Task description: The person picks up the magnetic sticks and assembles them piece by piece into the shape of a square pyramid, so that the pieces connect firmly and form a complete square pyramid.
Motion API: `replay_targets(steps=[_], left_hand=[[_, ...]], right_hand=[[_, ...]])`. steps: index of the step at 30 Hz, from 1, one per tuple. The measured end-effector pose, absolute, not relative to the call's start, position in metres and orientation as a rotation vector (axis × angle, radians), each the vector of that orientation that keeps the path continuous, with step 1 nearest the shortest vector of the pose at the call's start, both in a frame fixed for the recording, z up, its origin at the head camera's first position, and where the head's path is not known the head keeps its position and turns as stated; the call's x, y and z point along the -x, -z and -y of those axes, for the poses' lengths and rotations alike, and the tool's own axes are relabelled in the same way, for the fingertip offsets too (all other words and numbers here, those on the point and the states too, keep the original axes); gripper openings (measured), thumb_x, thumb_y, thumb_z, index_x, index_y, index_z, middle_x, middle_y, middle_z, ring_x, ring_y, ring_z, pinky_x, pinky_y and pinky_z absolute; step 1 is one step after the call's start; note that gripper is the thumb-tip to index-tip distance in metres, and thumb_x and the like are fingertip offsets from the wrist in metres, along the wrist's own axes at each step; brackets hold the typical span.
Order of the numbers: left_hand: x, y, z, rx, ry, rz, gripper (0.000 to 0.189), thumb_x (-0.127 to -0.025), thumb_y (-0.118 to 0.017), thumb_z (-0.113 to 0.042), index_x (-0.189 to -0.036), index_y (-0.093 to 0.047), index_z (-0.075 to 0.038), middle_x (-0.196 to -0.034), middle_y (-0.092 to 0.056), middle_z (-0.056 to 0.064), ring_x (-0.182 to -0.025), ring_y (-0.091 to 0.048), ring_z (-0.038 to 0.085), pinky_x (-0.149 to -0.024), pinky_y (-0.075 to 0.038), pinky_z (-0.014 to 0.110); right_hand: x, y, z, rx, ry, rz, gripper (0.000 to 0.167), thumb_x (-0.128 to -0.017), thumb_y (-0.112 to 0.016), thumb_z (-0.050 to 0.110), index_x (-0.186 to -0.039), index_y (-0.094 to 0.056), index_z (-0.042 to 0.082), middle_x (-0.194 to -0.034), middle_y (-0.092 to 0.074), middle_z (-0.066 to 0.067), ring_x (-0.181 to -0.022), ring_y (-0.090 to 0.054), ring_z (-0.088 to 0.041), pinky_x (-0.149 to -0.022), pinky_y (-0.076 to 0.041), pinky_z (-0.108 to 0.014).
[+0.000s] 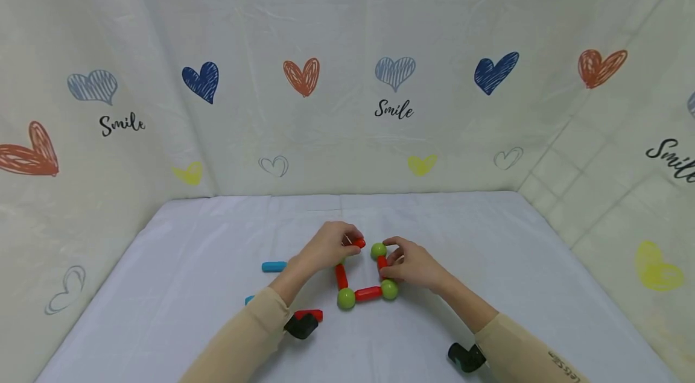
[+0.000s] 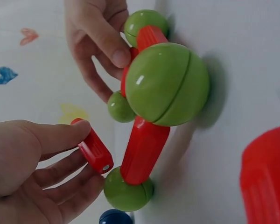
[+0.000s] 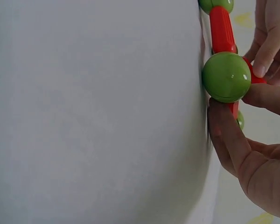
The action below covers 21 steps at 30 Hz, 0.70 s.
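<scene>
On the white table stands an open-sided frame of red rods and green balls; its near side is a red rod [image 1: 368, 294] between two green balls [image 1: 346, 298]. My left hand [image 1: 329, 245] pinches a loose red rod [image 2: 96, 150] between thumb and fingers, above the frame's far left corner. A small metallic disc shows in that rod's end. Beneath it, a far left green ball [image 2: 128, 190] is mostly covered by my hand in the head view. My right hand [image 1: 415, 263] grips the frame's right red rod [image 1: 382, 265], a fingertip at the far right green ball [image 1: 378, 251].
A blue rod [image 1: 274, 266] lies left of the frame, and another blue piece [image 1: 248, 300] peeks out beside my left sleeve. One more red rod [image 1: 311, 315] lies near my left wrist. In the left wrist view, a dark blue ball [image 2: 115, 218] shows at the bottom edge.
</scene>
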<state>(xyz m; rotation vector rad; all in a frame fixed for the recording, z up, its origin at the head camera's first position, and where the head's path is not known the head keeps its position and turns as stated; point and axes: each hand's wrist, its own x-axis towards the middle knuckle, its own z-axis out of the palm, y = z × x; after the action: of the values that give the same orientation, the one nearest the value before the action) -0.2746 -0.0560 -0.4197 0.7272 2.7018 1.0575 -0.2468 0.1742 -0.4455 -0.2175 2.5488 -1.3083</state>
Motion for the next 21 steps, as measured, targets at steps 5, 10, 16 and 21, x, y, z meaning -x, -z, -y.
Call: replay_targets(steps=[5,10,16,21], left_hand=[[0.276,0.425,0.051,-0.708,-0.997,-2.716,0.022,-0.094,-0.077,-0.012,-0.115,-0.074,-0.009,-0.095,-0.067,-0.002,-0.088,-0.061,0.016,-0.073,-0.055,0.024],[0.276,0.428,0.049,-0.695,-0.971,-2.723,0.022,-0.093,-0.077,-0.012,-0.114,-0.074,-0.009,-0.095,-0.067,-0.002,-0.088,-0.06,0.016,-0.073,-0.055,0.023],[0.279,0.432,0.046,-0.721,-0.945,-2.73,0.022,-0.093,-0.078,-0.012,-0.114,-0.074,-0.008,-0.094,-0.067,-0.002,-0.088,-0.059,0.016,-0.074,-0.054,0.024],[0.283,0.437,0.042,-0.748,-0.883,-2.744,0.022,-0.093,-0.078,-0.012,-0.114,-0.075,-0.007,-0.096,-0.068,-0.001,-0.087,-0.06,0.013,-0.079,-0.054,0.025]], right_hand=[[0.246,0.443,-0.173,0.215,1.308,-2.549,0.059,-0.087,-0.082,0.012,-0.138,-0.055,0.003,-0.096,-0.064,-0.005,-0.08,-0.063,-0.02,-0.073,-0.057,-0.033],[0.245,0.443,-0.172,0.219,1.31,-2.546,0.059,-0.086,-0.082,0.013,-0.138,-0.055,0.003,-0.096,-0.064,-0.005,-0.082,-0.062,-0.02,-0.073,-0.057,-0.033],[0.246,0.443,-0.172,0.222,1.317,-2.544,0.059,-0.087,-0.082,0.012,-0.138,-0.054,0.002,-0.095,-0.064,-0.005,-0.081,-0.063,-0.02,-0.073,-0.058,-0.033],[0.247,0.445,-0.171,0.226,1.328,-2.54,0.059,-0.087,-0.082,0.012,-0.138,-0.054,0.002,-0.095,-0.064,-0.006,-0.08,-0.063,-0.02,-0.072,-0.058,-0.033]])
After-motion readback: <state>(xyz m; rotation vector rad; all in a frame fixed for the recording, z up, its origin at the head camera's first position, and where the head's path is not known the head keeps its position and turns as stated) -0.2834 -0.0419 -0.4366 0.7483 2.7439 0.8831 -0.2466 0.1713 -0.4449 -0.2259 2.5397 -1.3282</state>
